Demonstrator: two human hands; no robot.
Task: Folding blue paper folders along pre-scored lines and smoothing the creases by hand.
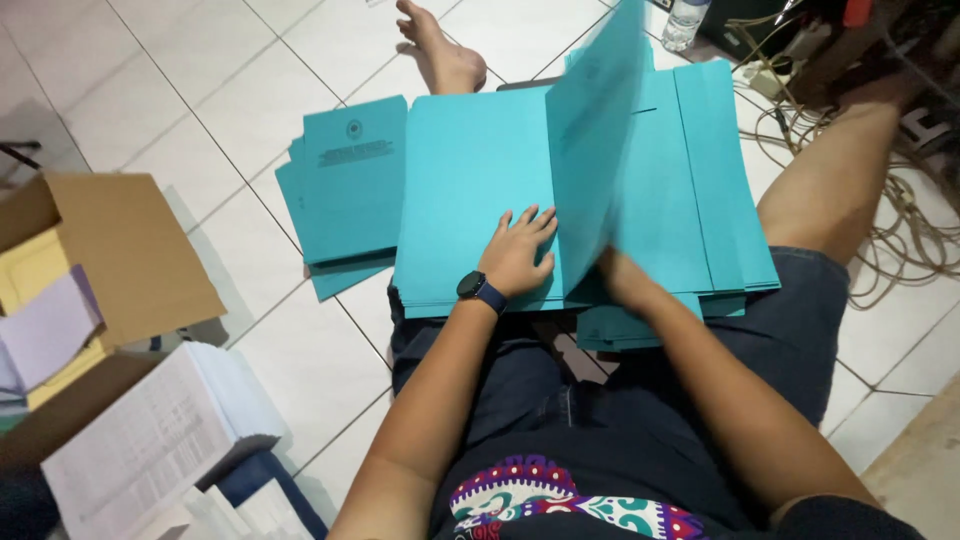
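Observation:
A stack of opened teal folders [455, 190] lies across my lap and the tiled floor. My left hand [518, 250], a dark watch on its wrist, rests flat with fingers spread on the left half of the stack. My right hand [622, 280] is mostly hidden behind a teal folder flap [595, 130] that stands upright and blurred; it appears to hold the flap's lower edge. More teal sheets [715, 170] spread out to the right. A second pile of shut teal folders [345, 190] lies to the left on the floor.
An open cardboard box [130, 250] with yellow and lilac paper sits at left, with stacks of printed white paper [150, 440] below it. My bare foot [440, 50] stretches ahead. A plastic bottle [686, 22] and tangled cables [900, 220] lie at right.

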